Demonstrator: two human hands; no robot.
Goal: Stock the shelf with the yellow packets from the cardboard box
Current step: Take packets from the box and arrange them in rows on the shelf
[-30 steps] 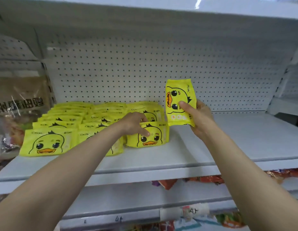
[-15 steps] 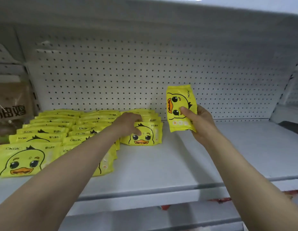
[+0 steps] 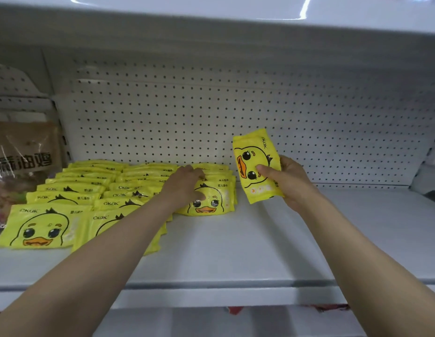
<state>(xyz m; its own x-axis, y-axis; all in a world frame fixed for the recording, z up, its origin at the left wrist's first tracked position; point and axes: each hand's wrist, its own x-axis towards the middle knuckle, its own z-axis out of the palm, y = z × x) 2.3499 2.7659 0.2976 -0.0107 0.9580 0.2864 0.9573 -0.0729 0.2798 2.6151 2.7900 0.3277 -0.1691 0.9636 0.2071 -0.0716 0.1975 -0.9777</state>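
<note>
Right hand point(image 3: 288, 182) gripped one yellow packet point(image 3: 256, 166) upright above the shelf point(image 3: 260, 244), thumb across its face, arm extended. Left hand point(image 3: 185, 184) rested flat, fingers relaxed, on the front packet point(image 3: 211, 203) of the third row. Packets judged light, soft, slick film; best held by the edges. Cardboard box not in view.
</note>
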